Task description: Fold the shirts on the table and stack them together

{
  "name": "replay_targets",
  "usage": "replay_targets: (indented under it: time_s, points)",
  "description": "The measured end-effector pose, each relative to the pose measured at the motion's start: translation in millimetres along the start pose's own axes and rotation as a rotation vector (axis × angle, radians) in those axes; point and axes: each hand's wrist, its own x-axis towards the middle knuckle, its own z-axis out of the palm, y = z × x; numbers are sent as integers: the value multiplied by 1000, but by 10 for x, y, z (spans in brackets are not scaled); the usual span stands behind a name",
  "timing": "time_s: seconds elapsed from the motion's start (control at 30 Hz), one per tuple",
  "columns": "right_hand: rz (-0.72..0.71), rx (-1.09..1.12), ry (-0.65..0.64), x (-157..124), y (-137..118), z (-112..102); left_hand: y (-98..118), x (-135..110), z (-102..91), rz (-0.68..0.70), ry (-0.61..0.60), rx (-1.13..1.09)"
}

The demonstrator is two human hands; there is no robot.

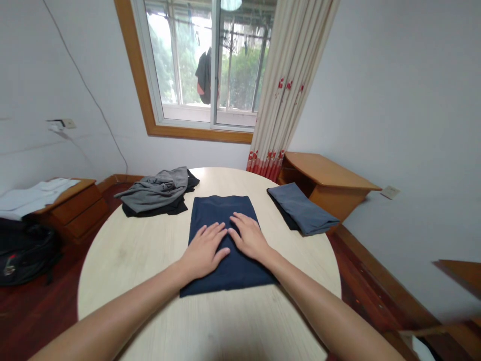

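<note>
A navy blue garment (pixel 225 208), folded into a flat, roughly rectangular shape, lies in the middle of the round pale table (pixel 146 255). My left hand (pixel 206 250) rests palm down on its left half, fingers stretched out. On the right half lies my right hand (pixel 248 236), also flat with its fingers extended. The fingertips of both hands come close together near the garment's middle. Neither hand grips the cloth. Which kind of garment it is, I cannot tell.
Rumpled grey and black clothes (pixel 161 190) lie at the table's back left. At the right edge sit folded grey-blue and black clothes (pixel 302 208). Behind stands a wooden desk (pixel 330 173) beside a curtain (pixel 291 90). A wooden cabinet (pixel 84 213) and a black bag (pixel 28 250) are at left.
</note>
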Motion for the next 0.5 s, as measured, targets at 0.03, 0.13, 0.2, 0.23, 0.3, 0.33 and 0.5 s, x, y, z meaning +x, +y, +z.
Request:
replay_targets:
  time_s: [0.03, 0.13, 0.2, 0.23, 0.3, 0.33, 0.5]
  points:
    - [-30, -10, -45, -114, -90, 18, 111, -93, 37, 27, -58, 11]
    - [-36, -51, -155, -420, -157, 26, 202, -331, 77, 29, -161, 36]
    - [16, -77, -192, -572, -65, -16, 137, -456, 40, -1, -176, 43]
    - [49, -87, -200, -630, -3, -46, 99, -510, 12, -17, -178, 43]
    - [103, -103, -210, -716, 109, -101, 47, -606, -45, -42, -180, 38]
    - [120, -110, -213, -745, 147, -122, 39, -647, -70, -55, -180, 33]
    - [131, -157, -201, -726, 175, -182, 32, -698, -149, -73, -181, -12]
